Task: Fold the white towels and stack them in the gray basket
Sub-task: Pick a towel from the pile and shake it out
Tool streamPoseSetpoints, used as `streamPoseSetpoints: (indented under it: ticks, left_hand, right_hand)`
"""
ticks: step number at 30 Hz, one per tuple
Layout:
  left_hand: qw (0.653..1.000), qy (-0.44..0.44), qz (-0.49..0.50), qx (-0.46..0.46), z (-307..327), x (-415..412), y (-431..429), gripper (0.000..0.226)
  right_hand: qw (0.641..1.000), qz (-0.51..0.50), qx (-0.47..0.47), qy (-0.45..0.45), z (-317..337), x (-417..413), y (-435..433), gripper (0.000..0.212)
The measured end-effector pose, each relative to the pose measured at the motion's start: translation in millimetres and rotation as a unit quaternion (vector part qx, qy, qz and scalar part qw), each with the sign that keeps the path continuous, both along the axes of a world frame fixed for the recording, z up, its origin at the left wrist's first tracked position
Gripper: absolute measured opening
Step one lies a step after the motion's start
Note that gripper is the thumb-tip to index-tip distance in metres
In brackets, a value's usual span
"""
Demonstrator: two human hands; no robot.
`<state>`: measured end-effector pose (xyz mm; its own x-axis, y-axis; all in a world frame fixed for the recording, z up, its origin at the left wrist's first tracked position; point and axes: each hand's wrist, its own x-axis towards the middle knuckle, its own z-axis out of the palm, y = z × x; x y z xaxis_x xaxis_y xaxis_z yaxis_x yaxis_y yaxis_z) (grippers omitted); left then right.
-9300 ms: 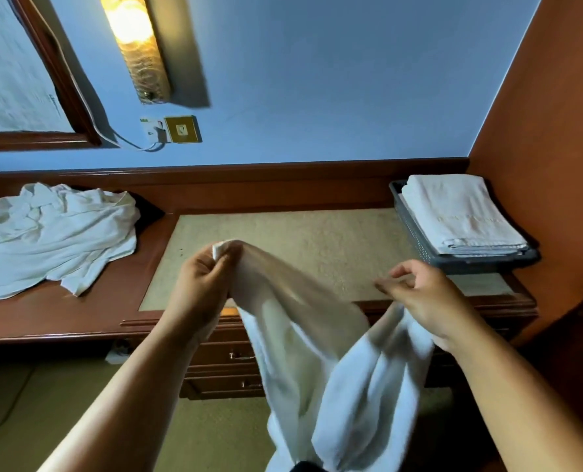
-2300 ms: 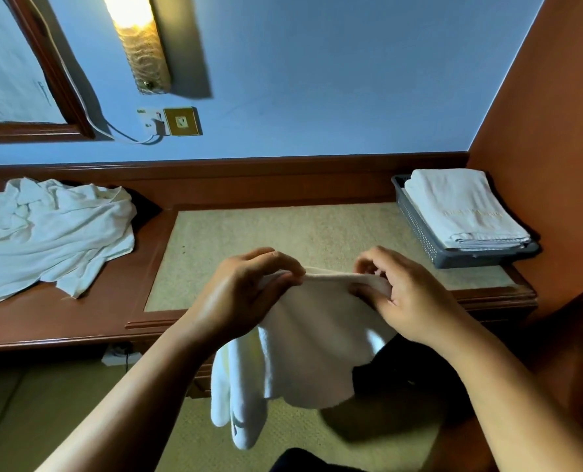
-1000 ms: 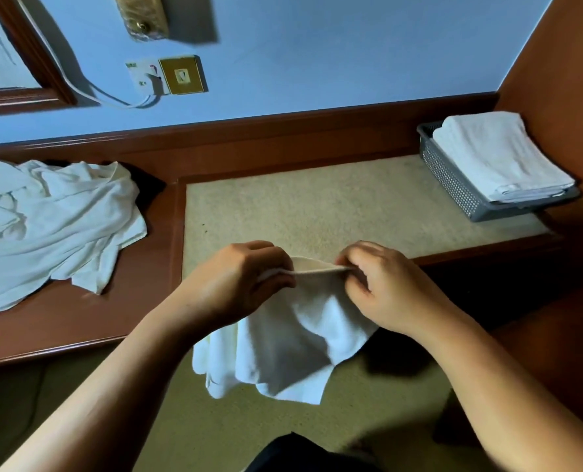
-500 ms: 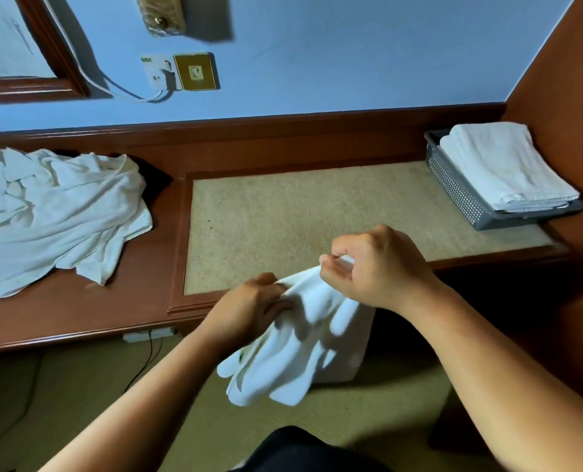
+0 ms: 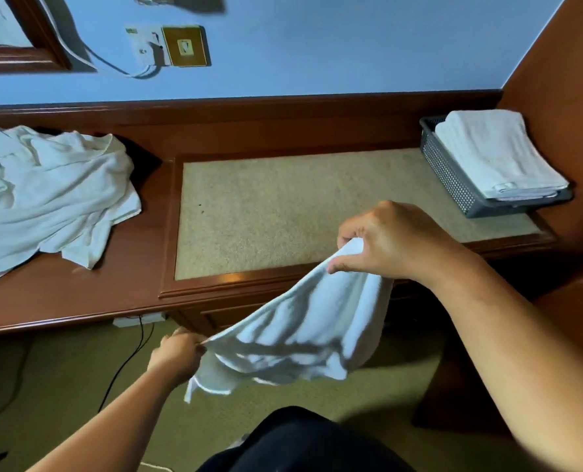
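A white towel (image 5: 303,328) hangs stretched on a slant in front of the wooden desk, partly folded. My right hand (image 5: 385,247) grips its upper end over the desk's front edge. Lower down, my left hand (image 5: 177,356) pinches the other end, below the desk top. The gray basket (image 5: 453,178) stands at the desk's right end against the side wall, with folded white towels (image 5: 494,155) stacked in it. A heap of unfolded white towels (image 5: 48,192) lies on the desk's left part.
The desk has a beige inset surface (image 5: 283,206) between the heap and the basket, and drawers below its front edge. A wall socket with a cable (image 5: 154,46) sits on the blue wall. A black cable (image 5: 130,362) runs down to the carpet. My dark-clad knee (image 5: 300,441) shows at the bottom.
My left hand slid down and left along the towel, drawing it out into a slanted stretch. My right hand stayed up by the desk edge. The view tipped further downward.
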<state>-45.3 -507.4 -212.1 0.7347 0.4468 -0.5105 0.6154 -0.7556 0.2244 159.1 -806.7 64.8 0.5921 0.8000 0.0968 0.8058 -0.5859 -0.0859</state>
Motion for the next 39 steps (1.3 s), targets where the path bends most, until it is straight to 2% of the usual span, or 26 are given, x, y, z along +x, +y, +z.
streamPoseSetpoints:
  ticks: [2, 4, 6, 8, 10, 12, 15, 21, 24, 29, 33, 39]
  left_hand:
    - [0.994, -0.097, -0.017, -0.048, 14.5, 13.8, -12.6, 0.015]
    - [0.967, -0.221, -0.025, -0.122, 44.2, 34.2, -43.4, 0.01]
    - [0.914, -0.327, -0.001, -0.24, 87.7, 51.2, -83.8, 0.005]
    - [0.839, -0.397, 0.02, -0.372, 125.4, 57.5, -115.0, 0.012]
    - [0.799, -0.435, 0.004, -0.415, 142.5, 56.3, -129.8, 0.02]
    - [0.796, -0.439, -0.017, -0.417, 144.1, 52.4, -133.9, 0.016]
    - [0.81, -0.434, -0.048, -0.391, 136.0, 47.1, -133.3, 0.008]
    - [0.839, -0.426, -0.109, -0.321, 125.2, 38.2, -134.5, 0.026]
    - [0.835, -0.446, -0.122, -0.299, 128.6, 37.2, -137.7, 0.028]
    - [0.83, -0.448, -0.094, -0.318, 128.5, 38.1, -136.5, 0.026]
    - [0.849, -0.449, -0.081, -0.265, 117.5, 32.8, -133.9, 0.022]
    - [0.85, -0.478, -0.112, -0.192, 107.9, 21.8, -139.9, 0.011]
  right_hand:
    - [0.999, 0.022, -0.024, 0.038, -0.6, -5.0, 1.3, 0.039]
    - [0.995, 0.045, -0.051, 0.072, -3.7, -14.2, 6.8, 0.035]
    - [0.993, 0.06, -0.067, 0.082, -8.9, -22.7, 13.1, 0.033]
    - [0.992, 0.066, -0.073, 0.077, -12.2, -27.1, 16.6, 0.031]
    - [0.993, 0.063, -0.065, 0.07, -12.1, -28.6, 16.4, 0.03]
    - [0.994, 0.057, -0.052, 0.077, -9.4, -28.6, 13.0, 0.028]
    - [0.993, 0.045, -0.044, 0.1, -2.4, -28.0, 7.2, 0.025]
    - [0.991, 0.031, -0.034, 0.129, 7.4, -30.0, -0.4, 0.02]
    - [0.991, 0.033, -0.026, 0.127, 8.7, -30.2, -0.6, 0.019]
    - [0.992, 0.03, -0.002, 0.122, 8.3, -26.2, -0.1, 0.02]
    - [0.992, 0.035, 0.017, 0.123, 6.9, -25.7, 0.9, 0.02]
    - [0.991, 0.045, 0.027, 0.124, 1.8, -27.5, 0.7, 0.018]
